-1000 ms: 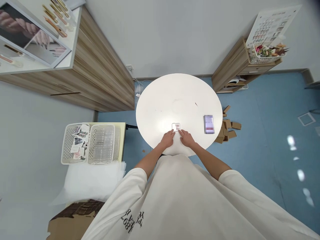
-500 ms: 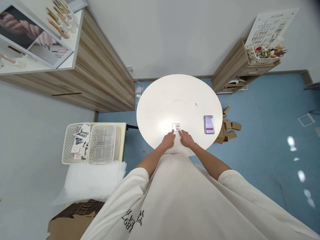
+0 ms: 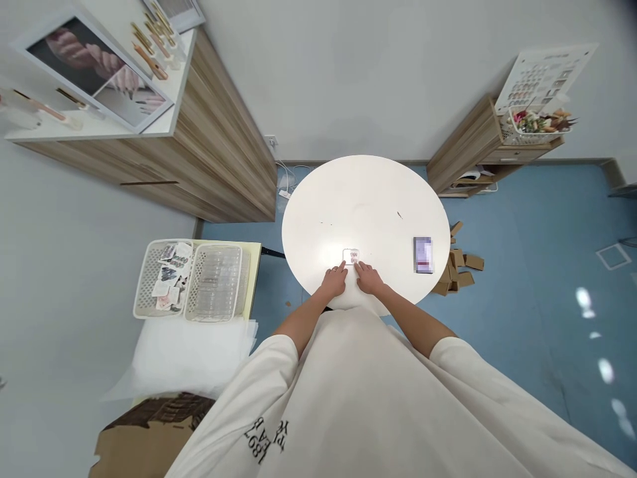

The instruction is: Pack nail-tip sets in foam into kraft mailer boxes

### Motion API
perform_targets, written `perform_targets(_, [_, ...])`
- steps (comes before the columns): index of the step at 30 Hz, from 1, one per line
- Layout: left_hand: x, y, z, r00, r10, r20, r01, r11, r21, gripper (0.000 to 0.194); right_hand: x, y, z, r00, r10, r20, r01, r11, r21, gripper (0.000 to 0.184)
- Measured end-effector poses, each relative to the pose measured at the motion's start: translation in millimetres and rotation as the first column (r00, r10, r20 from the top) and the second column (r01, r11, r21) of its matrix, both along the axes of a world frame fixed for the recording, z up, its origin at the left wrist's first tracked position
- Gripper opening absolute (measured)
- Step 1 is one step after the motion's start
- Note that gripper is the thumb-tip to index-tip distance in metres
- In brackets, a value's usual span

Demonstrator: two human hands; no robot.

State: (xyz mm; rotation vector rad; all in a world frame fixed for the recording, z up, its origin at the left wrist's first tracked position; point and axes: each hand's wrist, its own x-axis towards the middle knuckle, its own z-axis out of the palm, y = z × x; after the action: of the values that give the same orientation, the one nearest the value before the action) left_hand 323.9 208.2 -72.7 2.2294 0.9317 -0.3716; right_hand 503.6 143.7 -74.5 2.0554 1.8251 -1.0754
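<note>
A small clear case (image 3: pixel 351 257) with pink press-on nails showing in it lies on the white oval table (image 3: pixel 363 189), close to its front edge. My left hand (image 3: pixel 334 279) rests at the near left corner of the case, index finger stretched to its edge; a ring shows on one finger. At the near right corner is my right hand (image 3: pixel 368 277), its fingers extended and tips touching the case or just beside it. Neither hand is visibly wrapped round anything. How the thumbs lie cannot be made out.
A phone (image 3: pixel 423 255) lies on the table's right. On the left stand a white basket (image 3: pixel 141 292) of nail packets and another basket (image 3: pixel 239 285) of clear cases, above plastic bags (image 3: pixel 194 355). Cardboard pieces (image 3: pixel 455 272) lie on the floor. Wooden cabinets (image 3: pixel 223 153) flank the table.
The view has shifted, so the surroundings appear slightly right and lower. Both hands stay at the case's near corners. Slightly more of the pink nails showed half a second ago.
</note>
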Motion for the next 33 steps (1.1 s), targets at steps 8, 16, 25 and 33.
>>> perform_targets(8, [-63.5,25.1,-0.1,0.993,0.113,-0.029,-0.112,0.993,0.028,0.043,-64.5,40.7,-4.3,0.999,0.051,-0.011,-0.051,0.998,0.021,0.070])
perform_targets(16, [-101.8,49.5,-5.3,0.999,0.048,-0.007,-0.048,0.999,-0.007,0.046,-104.8,55.4,-5.0,0.999,-0.034,-0.012,0.034,0.999,0.003,0.074])
perform_targets(25, [-107.4,55.7,5.2,0.995,-0.028,0.100,0.023,0.999,0.043,0.051,-95.3,19.0,14.9,0.968,-0.252,-0.012,0.252,0.968,0.007,0.075])
perform_targets(33, [-115.7,33.2,22.8,0.989,0.059,0.137,-0.067,0.996,0.054,0.055,-88.2,-9.6,24.1,0.970,-0.242,0.002,0.241,0.968,0.071,0.064])
